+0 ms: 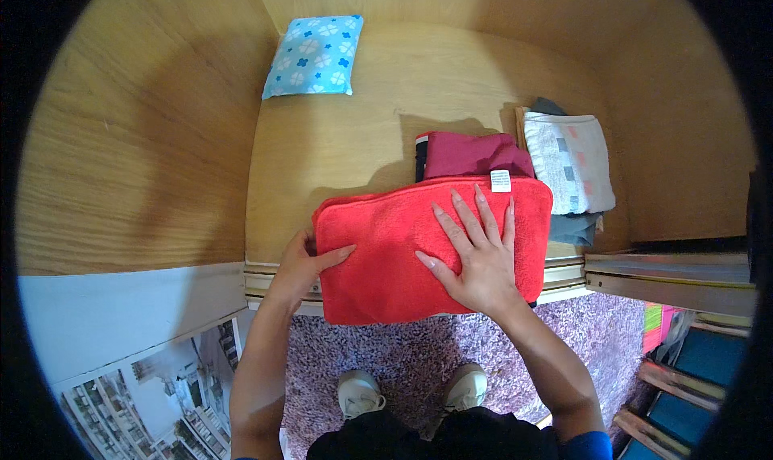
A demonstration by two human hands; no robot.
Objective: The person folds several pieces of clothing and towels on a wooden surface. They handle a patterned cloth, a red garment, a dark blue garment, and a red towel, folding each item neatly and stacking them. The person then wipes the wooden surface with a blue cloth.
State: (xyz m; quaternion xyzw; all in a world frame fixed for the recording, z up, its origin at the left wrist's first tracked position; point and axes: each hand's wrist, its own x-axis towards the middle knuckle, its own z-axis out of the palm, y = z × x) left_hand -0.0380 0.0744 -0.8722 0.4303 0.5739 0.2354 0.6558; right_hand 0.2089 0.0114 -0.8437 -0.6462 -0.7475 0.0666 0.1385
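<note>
A folded red fleece-like cloth with a small white tag lies across the front edge of a wooden cupboard shelf. My left hand grips its left edge, thumb on top and fingers hidden beneath. Flat on the cloth's right part rests my right hand, fingers spread. Just behind, partly covered by the red cloth, is a folded maroon cloth with a dark edge. To its right a white towel with grey and pink squares tops a small pile with dark grey cloth.
A light blue clover-patterned pouch or small cushion lies in the back left corner. Wooden walls enclose the shelf, and a metal sliding-door track runs along its front. Below are a purplish carpet and, at right, teal-panelled slats.
</note>
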